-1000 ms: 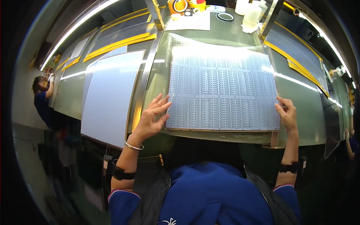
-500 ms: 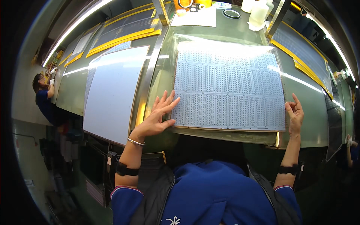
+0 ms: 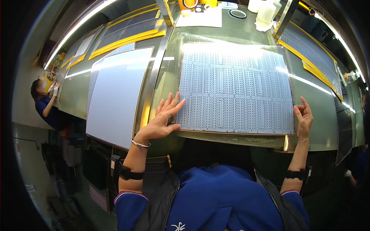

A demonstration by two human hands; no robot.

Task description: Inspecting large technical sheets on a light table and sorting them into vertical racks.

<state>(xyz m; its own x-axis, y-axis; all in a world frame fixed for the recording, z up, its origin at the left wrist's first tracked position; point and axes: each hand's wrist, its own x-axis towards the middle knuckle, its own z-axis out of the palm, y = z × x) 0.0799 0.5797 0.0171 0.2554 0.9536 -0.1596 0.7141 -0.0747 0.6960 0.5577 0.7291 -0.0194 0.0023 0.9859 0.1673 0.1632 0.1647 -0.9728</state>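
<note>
In front of me, a pale blue circuit board panel point(image 3: 235, 94) with rows of a small dark repeated pattern lies flat on the glass-like worktop point(image 3: 231, 141). A clear film point(image 3: 175, 61) shows past its left and far edges. My left hand point(image 3: 157, 124) is open at the panel's left edge, fingers spread and fingertips and thumb touching its near left corner. On the other side, my right hand point(image 3: 304, 120) is beside the right edge, index finger raised, thumb close to the edge, other fingers loosely bent. It holds nothing visible; whether it touches the edge I cannot tell.
A stack of plain pale panels point(image 3: 115, 92) lies to the left past a metal strip. Tape rolls point(image 3: 237, 14), a white sheet point(image 3: 200, 18) and plastic bottles point(image 3: 266, 15) stand at the back. Yellow-edged screens point(image 3: 312, 57) flank the bench. A co-worker point(image 3: 44, 100) is far left.
Both my hands stay nearly in place at the panel's edges. The far-left co-worker's hands and body have shifted, and the gloved hand at the far right has moved lower.
</note>
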